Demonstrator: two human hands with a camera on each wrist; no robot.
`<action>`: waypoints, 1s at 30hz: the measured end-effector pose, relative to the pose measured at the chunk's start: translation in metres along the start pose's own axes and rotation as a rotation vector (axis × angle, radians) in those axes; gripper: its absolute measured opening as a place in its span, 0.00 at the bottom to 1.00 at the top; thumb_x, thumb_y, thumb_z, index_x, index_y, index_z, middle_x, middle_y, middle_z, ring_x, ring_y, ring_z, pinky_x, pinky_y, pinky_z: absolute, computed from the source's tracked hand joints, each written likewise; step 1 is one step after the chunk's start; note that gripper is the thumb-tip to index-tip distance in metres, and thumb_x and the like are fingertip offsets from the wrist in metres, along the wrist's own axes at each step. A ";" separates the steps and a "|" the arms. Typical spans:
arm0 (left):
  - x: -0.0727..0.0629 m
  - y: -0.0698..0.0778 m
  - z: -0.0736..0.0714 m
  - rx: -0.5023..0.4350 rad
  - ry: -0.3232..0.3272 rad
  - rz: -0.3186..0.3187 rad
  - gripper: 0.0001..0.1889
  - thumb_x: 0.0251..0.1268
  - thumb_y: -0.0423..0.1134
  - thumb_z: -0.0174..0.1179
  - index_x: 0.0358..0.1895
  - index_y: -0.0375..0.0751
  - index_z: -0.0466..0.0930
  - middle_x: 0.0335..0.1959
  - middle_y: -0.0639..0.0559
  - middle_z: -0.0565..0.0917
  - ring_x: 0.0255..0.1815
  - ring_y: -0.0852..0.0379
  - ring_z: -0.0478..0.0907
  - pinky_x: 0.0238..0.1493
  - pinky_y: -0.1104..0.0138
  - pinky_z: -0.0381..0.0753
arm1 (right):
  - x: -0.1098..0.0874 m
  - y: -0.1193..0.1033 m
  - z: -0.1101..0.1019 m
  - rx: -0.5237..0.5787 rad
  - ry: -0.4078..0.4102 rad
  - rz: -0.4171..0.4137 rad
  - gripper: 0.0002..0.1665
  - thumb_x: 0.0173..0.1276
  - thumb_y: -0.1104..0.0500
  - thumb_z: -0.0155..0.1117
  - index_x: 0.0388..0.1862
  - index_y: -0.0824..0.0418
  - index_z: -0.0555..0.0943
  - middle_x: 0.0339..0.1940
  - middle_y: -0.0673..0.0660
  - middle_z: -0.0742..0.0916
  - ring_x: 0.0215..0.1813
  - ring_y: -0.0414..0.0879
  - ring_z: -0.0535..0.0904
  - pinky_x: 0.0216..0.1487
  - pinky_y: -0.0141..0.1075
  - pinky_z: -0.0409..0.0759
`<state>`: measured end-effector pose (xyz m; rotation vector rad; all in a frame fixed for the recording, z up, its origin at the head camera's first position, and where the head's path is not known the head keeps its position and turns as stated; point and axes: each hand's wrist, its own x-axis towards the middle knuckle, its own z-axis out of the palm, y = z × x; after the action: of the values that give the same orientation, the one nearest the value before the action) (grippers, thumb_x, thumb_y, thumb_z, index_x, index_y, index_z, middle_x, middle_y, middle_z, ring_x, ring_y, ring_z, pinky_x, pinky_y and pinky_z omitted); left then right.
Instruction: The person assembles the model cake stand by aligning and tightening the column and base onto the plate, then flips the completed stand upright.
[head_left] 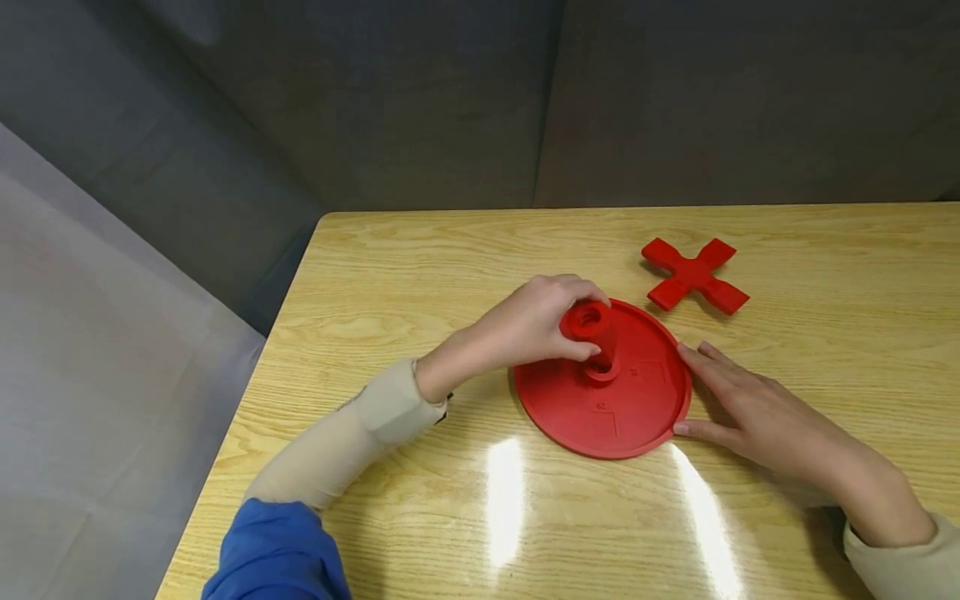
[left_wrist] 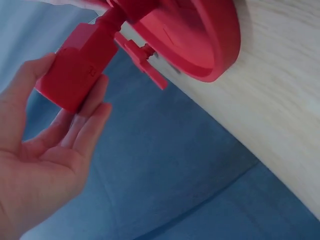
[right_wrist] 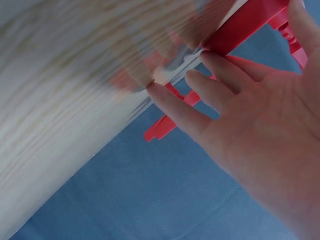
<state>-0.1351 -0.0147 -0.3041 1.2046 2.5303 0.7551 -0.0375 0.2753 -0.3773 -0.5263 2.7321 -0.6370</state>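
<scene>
**Red disc with the right hand at its rim, a red threaded post in the left hand's grip**

A wood-grain table (head_left: 420, 275) fills most of the lower frame. On it, just right of the middle, lies the round red disc (head_left: 645, 408), its low rim raised. It looks rigid, light and smooth enough to skate on the glossy top; the rim seems the surest place to steady it.

The right hand (head_left: 738, 404) touches the rim's right side, fingers and thumb spread apart, clamped on nothing. The left hand (head_left: 551, 321), near the frame's middle, pinches the post between thumb and fingers.

Right of centre, beyond the disc, sits a four-armed red cross (head_left: 692, 275), probably light and stiff; any arm would give a hold.

The red post (left_wrist: 77, 70) stands over the disc's collar (head_left: 602, 379); whether it is seated I cannot tell. Its broad body should grip well, while its narrow neck (left_wrist: 111, 20) looks the more breakable part.
</scene>
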 end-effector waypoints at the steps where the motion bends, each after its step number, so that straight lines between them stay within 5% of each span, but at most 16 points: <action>1: 0.000 0.001 -0.001 0.011 -0.007 0.000 0.25 0.59 0.43 0.71 0.58 0.38 0.78 0.51 0.51 0.81 0.45 0.61 0.75 0.43 0.79 0.73 | 0.000 0.000 0.000 -0.001 0.000 0.000 0.59 0.61 0.30 0.63 0.81 0.57 0.51 0.78 0.67 0.57 0.76 0.65 0.53 0.59 0.71 0.62; 9: 0.000 0.010 -0.007 0.052 -0.040 -0.004 0.26 0.58 0.42 0.71 0.59 0.37 0.78 0.48 0.51 0.81 0.43 0.62 0.74 0.42 0.80 0.74 | -0.001 -0.001 -0.001 -0.009 0.001 0.010 0.58 0.62 0.32 0.64 0.80 0.57 0.52 0.78 0.68 0.57 0.76 0.65 0.54 0.60 0.71 0.61; 19: 0.004 0.009 0.002 0.065 -0.085 0.001 0.26 0.59 0.40 0.70 0.60 0.37 0.78 0.50 0.52 0.80 0.44 0.63 0.74 0.43 0.80 0.74 | 0.000 -0.002 -0.001 -0.001 -0.025 0.028 0.60 0.61 0.27 0.60 0.81 0.55 0.50 0.79 0.66 0.56 0.76 0.65 0.52 0.61 0.71 0.60; 30: 0.005 0.002 0.011 0.052 -0.057 0.008 0.27 0.60 0.42 0.70 0.62 0.38 0.77 0.54 0.51 0.80 0.47 0.63 0.74 0.46 0.81 0.73 | 0.003 -0.003 -0.001 -0.021 -0.017 0.019 0.60 0.61 0.28 0.61 0.81 0.58 0.51 0.78 0.69 0.57 0.75 0.67 0.54 0.61 0.70 0.60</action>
<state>-0.1328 -0.0058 -0.3120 1.2354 2.5148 0.6519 -0.0401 0.2721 -0.3753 -0.5074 2.7275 -0.5976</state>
